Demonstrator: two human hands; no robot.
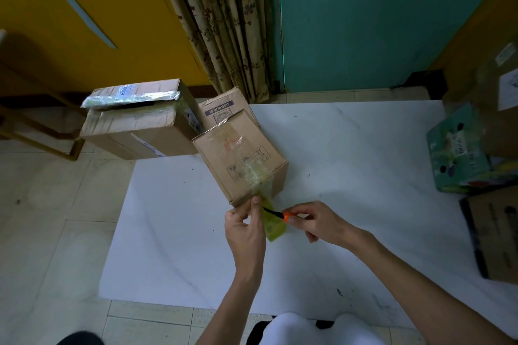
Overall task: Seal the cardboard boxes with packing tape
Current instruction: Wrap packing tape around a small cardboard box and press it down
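A small cardboard box stands tilted on the white sheet, with clear tape across its top face and down its near corner. A yellowish strip of packing tape hangs from that corner toward me. My left hand pinches the strip just below the box corner. My right hand grips an orange-handled cutter, and its dark blade lies against the tape. The tape roll itself is hidden behind my left hand.
A larger taped box sits on the floor at the left, and a third box stands behind the small one. A green printed carton and dark flat boxes line the right edge. A curtain hangs behind.
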